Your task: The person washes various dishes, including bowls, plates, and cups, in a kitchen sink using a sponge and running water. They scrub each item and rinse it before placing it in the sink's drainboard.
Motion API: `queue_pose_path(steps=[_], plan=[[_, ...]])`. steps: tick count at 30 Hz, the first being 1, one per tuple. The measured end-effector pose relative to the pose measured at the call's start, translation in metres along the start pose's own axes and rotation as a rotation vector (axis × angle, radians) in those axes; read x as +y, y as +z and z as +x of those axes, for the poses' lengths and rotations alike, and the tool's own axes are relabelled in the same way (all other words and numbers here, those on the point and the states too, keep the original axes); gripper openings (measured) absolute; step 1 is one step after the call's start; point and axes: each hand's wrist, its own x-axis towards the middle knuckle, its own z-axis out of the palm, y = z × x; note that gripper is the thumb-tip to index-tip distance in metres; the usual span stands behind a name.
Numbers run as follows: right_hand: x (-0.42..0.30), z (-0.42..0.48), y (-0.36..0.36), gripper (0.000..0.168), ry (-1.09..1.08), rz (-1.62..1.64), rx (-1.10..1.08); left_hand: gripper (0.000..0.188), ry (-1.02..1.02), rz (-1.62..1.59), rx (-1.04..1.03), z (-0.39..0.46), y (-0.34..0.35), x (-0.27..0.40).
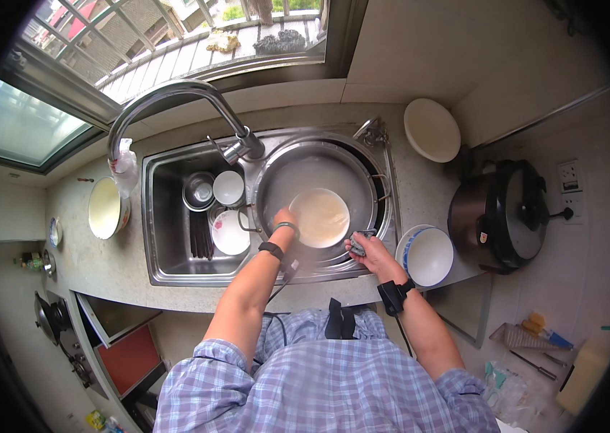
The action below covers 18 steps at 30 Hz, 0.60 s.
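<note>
My left hand (285, 220) grips the left rim of a white plate (320, 218), which lies tilted over cloudy water. Both are within a large two-handled metal basin (313, 162) set in the round right-hand sink bowl. Over the basin's front right edge, my right hand (371, 253) holds a grey scrubbing cloth (361, 242), just off the plate's lower right rim. The left fingers are partly hidden behind the plate's edge.
In the left sink bowl (175, 265) are a metal bowl (199, 190), a small white bowl (228, 188), a flowered dish (230, 233) and dark chopsticks (201, 241). The tall faucet (175, 86) arches leftward. Right of the sink stand stacked bowls (428, 257), a plate (432, 130) and an electric pressure cooker (497, 216).
</note>
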Motion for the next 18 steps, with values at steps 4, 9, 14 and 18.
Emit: queue_pose_path(steps=[4, 9, 14, 18], plan=[[-0.005, -0.005, 0.006, 0.016, -0.005, -0.012, -0.037, 0.034, -0.043, -0.046, -0.490, 0.040, 0.052, -0.068], [0.003, -0.004, -0.008, 0.018, -0.004, 0.058, -0.002, 0.020, -0.540, -0.796, -0.617, -0.004, 0.032, -0.005], [0.004, -0.010, -0.002, 0.015, 0.006, 0.073, -0.031, 0.021, -0.365, -0.785, -0.529, 0.003, 0.017, -0.013], [0.011, -0.010, -0.002, 0.015, 0.010, 0.144, -0.059, 0.025, 0.141, -0.421, 0.039, -0.001, 0.004, -0.010]])
